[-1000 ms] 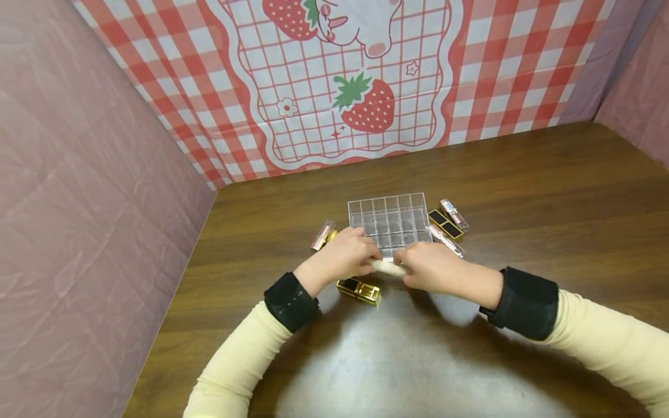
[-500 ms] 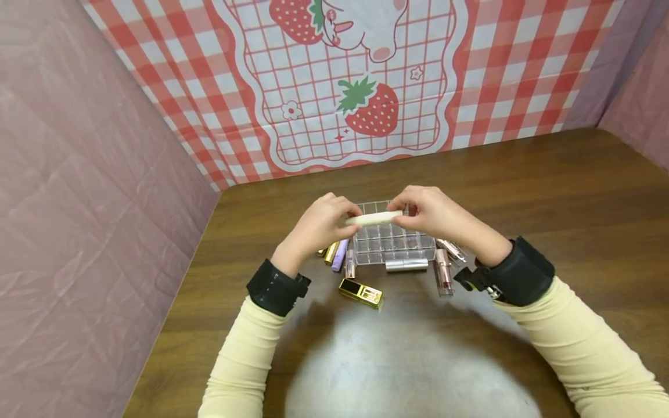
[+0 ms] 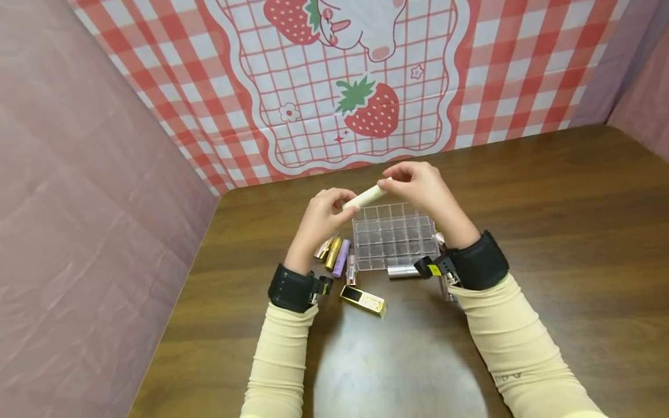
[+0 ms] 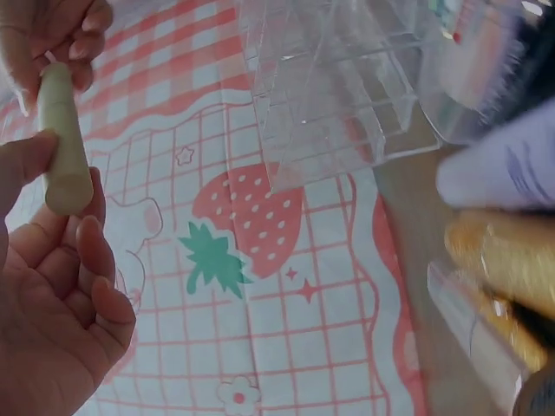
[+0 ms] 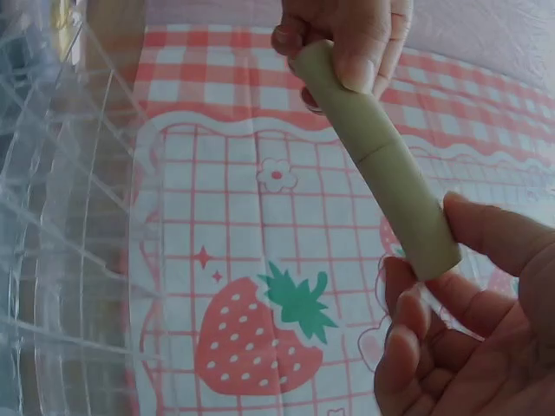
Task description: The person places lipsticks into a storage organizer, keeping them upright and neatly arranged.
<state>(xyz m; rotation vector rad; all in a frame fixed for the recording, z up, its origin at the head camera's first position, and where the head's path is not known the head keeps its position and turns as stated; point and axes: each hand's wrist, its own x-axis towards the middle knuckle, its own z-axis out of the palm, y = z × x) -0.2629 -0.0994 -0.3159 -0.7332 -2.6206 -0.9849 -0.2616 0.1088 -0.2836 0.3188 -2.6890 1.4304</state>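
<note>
Both hands hold one pale cream lipstick tube (image 3: 367, 197), raised above the back of a clear plastic compartment organizer (image 3: 394, 238). My left hand (image 3: 323, 217) pinches its lower-left end between thumb and fingers. At the upper-right end, the thumb and fingers of my right hand (image 3: 420, 187) grip it. A thin seam rings the tube near its middle in the right wrist view, with both parts together (image 5: 381, 160). It slants upward to the right in the head view. The organizer stands on the wooden table, its grid of compartments facing me.
Left of the organizer lie a purple tube (image 3: 341, 258), a gold one (image 3: 333, 253) and a rose-gold lipstick (image 3: 351, 270). A black-and-gold lipstick (image 3: 363, 300) and a silver tube (image 3: 401, 271) lie in front. My right wrist partly covers more lipsticks. A strawberry-print cloth (image 3: 313, 104) hangs behind.
Both hands have lifted the cream tube from in front of the organizer, up and away from me. It has gone from nearly level to slanting up to the right.
</note>
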